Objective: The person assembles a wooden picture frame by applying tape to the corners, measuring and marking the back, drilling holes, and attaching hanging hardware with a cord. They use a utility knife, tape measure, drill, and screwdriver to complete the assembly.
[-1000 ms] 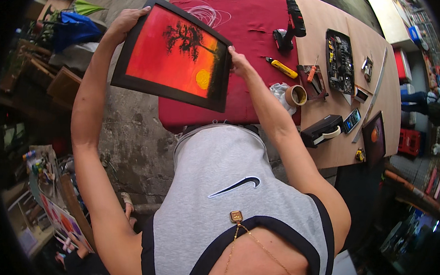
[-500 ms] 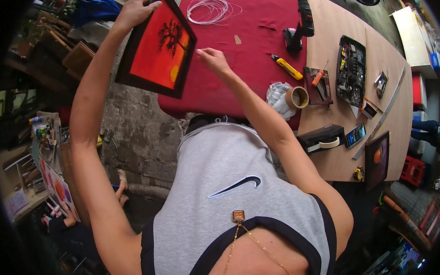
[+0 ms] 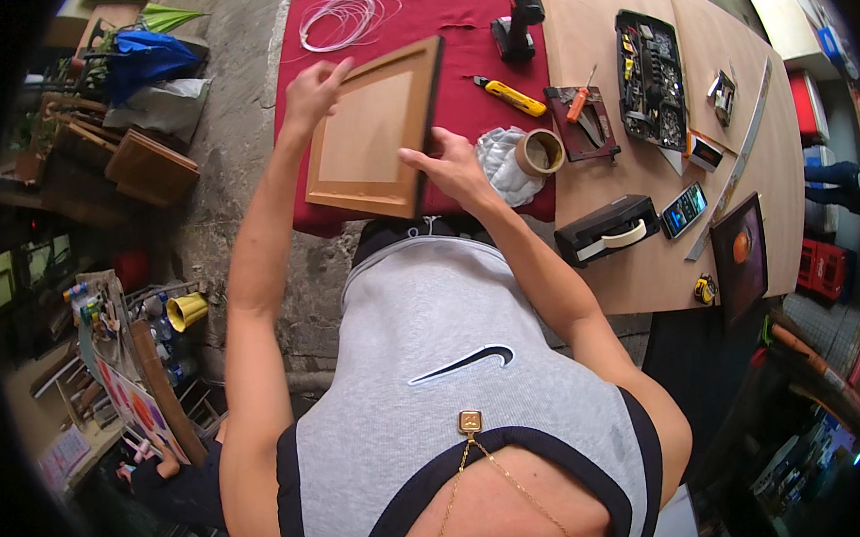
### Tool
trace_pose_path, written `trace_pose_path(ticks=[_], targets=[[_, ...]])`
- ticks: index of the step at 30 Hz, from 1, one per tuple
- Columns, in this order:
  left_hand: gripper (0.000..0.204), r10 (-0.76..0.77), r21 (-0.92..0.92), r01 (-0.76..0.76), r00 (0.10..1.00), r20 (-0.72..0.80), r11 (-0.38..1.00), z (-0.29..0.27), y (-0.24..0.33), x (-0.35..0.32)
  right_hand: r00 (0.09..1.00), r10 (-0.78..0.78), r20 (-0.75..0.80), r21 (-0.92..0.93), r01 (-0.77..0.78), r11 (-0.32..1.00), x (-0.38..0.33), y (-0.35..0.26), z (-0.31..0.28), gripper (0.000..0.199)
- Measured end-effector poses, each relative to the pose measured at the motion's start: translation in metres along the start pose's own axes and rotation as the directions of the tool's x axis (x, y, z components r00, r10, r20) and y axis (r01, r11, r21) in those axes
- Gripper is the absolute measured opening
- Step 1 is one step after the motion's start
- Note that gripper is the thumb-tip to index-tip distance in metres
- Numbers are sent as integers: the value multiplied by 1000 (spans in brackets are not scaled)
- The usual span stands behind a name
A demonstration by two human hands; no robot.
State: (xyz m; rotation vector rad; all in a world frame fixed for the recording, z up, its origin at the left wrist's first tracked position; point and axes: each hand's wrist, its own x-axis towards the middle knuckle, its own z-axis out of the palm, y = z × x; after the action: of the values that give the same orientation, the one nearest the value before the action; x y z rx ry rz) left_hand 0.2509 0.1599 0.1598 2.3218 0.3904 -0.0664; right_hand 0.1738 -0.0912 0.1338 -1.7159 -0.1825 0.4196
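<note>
A framed picture is tilted above the red-covered table, its pale wooden back turned toward me and its dark outer edge along the right. My right hand grips the frame's right side, with the thumb over the edge and the other fingers partly hidden. At the upper left corner is my left hand, its fingers loosely bent and apart; whether they touch the frame is hard to see. The painted front is hidden. Right of the frame, close to my right hand, lie a crumpled white cloth and a roll of brown tape.
The red cloth bears a coil of clear line, a yellow utility knife and a cordless drill. On the wooden board are a screwdriver, parts case, tape dispenser, phone, metal ruler and dark picture.
The framed picture has turned from its painted front to its back and come right over the table. My right hand has taken its right edge; my left hand has loosened from the top.
</note>
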Motion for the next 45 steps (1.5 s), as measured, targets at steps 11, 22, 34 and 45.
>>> trace_pose_path(ticks=[11,22,34,45], targets=[[44,-409,400,440,897,-166,804,56,-213,-53,979,128,-157,-296,-171,940,10,141,-23,46],[33,-294,282,372,913,-282,884,33,-273,-63,967,-158,-198,-864,-96,494,-8,127,-9,36],[52,-293,243,375,902,-316,895,31,-265,-78,892,-122,-434,-733,-271,624,53,89,-108,25],[55,261,259,-205,943,-205,944,106,-124,-110,687,225,-690,-175,-461,870,76,133,-240,34]])
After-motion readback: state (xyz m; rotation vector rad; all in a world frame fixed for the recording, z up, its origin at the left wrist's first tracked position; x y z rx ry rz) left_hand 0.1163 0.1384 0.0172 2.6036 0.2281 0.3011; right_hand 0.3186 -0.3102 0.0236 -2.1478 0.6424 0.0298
